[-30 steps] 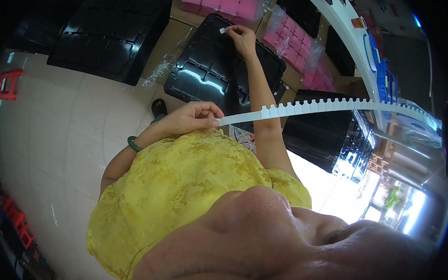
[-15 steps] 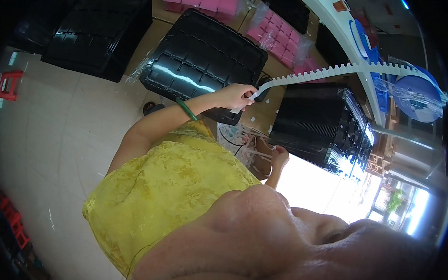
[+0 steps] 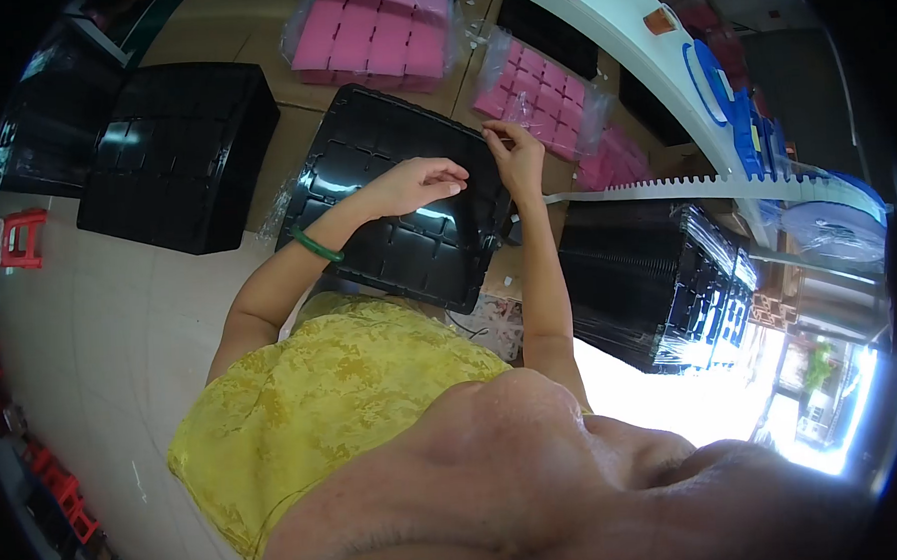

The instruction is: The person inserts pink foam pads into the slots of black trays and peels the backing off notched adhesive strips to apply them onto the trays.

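My left hand [image 3: 419,185], with a green bangle at the wrist, is over the black moulded tray [image 3: 363,149]. Its fingers are bent, with a gap to the thumb and nothing visible between them. At the tray's upper right edge, my right hand [image 3: 517,159] has thumb and index finger close together; anything between them is too small to make out. A white notched strip [image 3: 655,189] runs from behind my right forearm to the reel [image 3: 836,225] on the right, and neither hand touches its visible part.
Black trays [image 3: 163,157] are stacked at the left, and another black stack [image 3: 618,273] stands right of my right arm. Pink blocks [image 3: 373,38] in clear plastic lie beyond the tray. A white curved table edge [image 3: 649,66] crosses the upper right. A red stool [image 3: 23,238] is far left.
My left hand has let go of the strip and moved left over the tray. My right hand has risen from low beside the black stack to the tray's edge. The tray appears turned.
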Demonstrator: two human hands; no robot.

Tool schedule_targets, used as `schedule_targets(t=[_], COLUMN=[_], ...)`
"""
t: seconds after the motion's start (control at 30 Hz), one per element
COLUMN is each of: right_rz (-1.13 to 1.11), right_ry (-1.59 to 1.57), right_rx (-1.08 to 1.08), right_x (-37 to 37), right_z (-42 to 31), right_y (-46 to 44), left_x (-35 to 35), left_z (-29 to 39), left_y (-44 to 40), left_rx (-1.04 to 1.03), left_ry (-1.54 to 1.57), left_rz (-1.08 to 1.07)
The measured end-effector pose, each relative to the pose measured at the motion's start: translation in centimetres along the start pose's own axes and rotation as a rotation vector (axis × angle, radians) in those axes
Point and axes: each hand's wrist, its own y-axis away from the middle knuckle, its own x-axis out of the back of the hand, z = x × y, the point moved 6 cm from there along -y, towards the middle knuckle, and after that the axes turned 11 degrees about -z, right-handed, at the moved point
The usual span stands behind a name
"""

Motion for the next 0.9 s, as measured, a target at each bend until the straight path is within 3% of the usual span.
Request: schedule_targets(t=[0.13,0.3,0.5,0.57,0.67,0.77,0.9], right_rz=[-0.147,-0.312,-0.288,-0.271,-0.233,-0.170,-0.092], right_ry=[0.275,0.475,0.205,0.083,-0.047,-0.028,-0.015], right_rx=[0.110,0.166,0.197,0.055,-0.014,0.063,0.105], right_x=[-7.3,-12.0,-11.1,-10.6,-9.9,-8.7,-6.7], right_z=[6.2,9.9,8.2,8.1,7.4,6.3,5.0], right_y=[-12.3,-17.8,-19.6,-20.5,-21.9,-22.3,-20.9], left_x=[4.7,9.0,12.3,14.0,17.8,21.6,28.4], left_z=[0.1,-0.5,-1.5,-2.3,-3.7,-3.3,-6.6], left_y=[2.9,5.5,2.6,-0.2,-4.5,-6.5,-5.3], left_rx=[0.062,0.091,0.124,0.107,0.109,0.036,-0.268], left_ry=[0.027,0.077,0.170,0.292,0.689,1.224,1.290], left_rz=[0.104,0.189,0.157,0.153,0.317,0.671,1.027])
